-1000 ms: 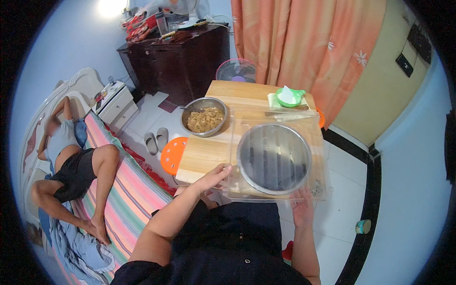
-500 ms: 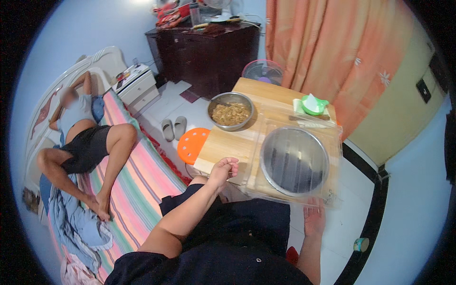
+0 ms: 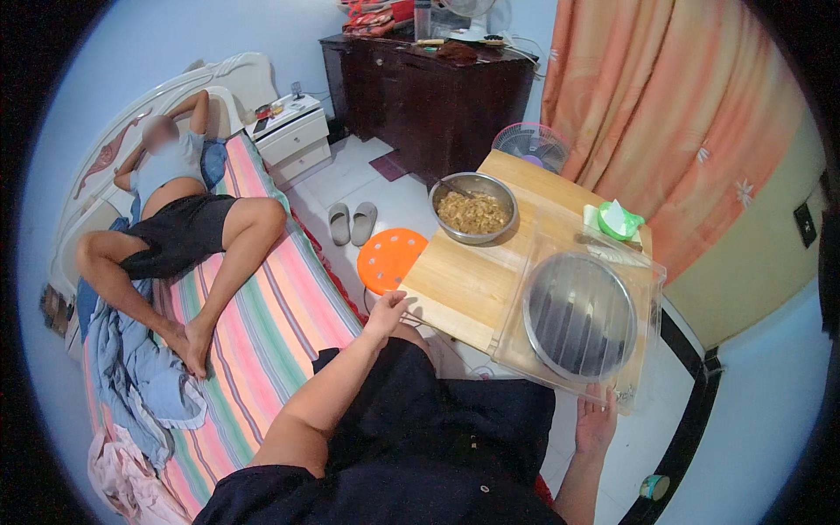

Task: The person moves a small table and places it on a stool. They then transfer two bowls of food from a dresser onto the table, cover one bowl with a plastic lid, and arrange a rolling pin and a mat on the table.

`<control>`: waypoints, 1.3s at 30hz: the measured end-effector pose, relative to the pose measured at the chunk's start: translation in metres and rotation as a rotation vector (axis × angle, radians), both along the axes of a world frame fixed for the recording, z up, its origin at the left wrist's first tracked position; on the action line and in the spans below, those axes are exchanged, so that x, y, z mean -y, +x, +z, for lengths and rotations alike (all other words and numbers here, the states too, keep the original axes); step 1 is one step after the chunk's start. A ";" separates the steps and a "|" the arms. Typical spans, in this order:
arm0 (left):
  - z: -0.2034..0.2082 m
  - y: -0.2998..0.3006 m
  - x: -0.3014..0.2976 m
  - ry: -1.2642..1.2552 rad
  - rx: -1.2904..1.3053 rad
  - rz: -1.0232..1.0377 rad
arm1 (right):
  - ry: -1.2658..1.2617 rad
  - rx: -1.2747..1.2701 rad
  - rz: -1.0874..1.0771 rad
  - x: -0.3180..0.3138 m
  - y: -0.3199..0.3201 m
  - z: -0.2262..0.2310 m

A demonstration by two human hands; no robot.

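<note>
My left hand (image 3: 385, 315) is at the left front corner of the wooden table (image 3: 459, 297), its fingers bent against the edge. My right hand (image 3: 596, 424) is palm up at the table's right front, with fingers stretched out and fingertips against the near rim of a clear plastic tray (image 3: 507, 337). A round metal pan (image 3: 580, 317) shows at the clear tray, with dark stripes across its face. A steel bowl (image 3: 438, 226) of brownish, chunky food (image 3: 472, 213) stands at the table's far left, a utensil handle leaning in it.
A green holder (image 3: 619, 223) with white tissue sits at the back right of the table. An orange stool (image 3: 391, 261) and grey slippers (image 3: 352, 224) are to the left. Another person (image 3: 179, 245) lies on the striped bed (image 3: 262, 297). A fan (image 3: 530, 144) stands behind the table.
The view has shifted, so the scene sits further right. My left hand has moved left along the table's front to its corner. My right fingertips have come up to the tray's rim.
</note>
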State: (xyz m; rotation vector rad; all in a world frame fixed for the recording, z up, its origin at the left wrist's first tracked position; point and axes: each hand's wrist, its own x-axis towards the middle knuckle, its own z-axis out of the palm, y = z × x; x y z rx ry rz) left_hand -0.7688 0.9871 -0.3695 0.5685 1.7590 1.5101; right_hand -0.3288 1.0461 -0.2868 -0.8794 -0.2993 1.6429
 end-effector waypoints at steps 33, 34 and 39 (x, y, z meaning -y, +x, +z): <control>-0.001 0.082 -0.050 -0.015 1.006 -0.004 | 0.014 -0.238 -0.013 -0.024 -0.015 0.002; -0.003 0.083 -0.049 -0.003 1.008 0.007 | 0.026 -0.218 -0.010 -0.024 -0.014 -0.001; -0.009 0.080 -0.050 0.031 1.053 0.023 | 0.117 -0.148 0.036 -0.030 -0.015 -0.002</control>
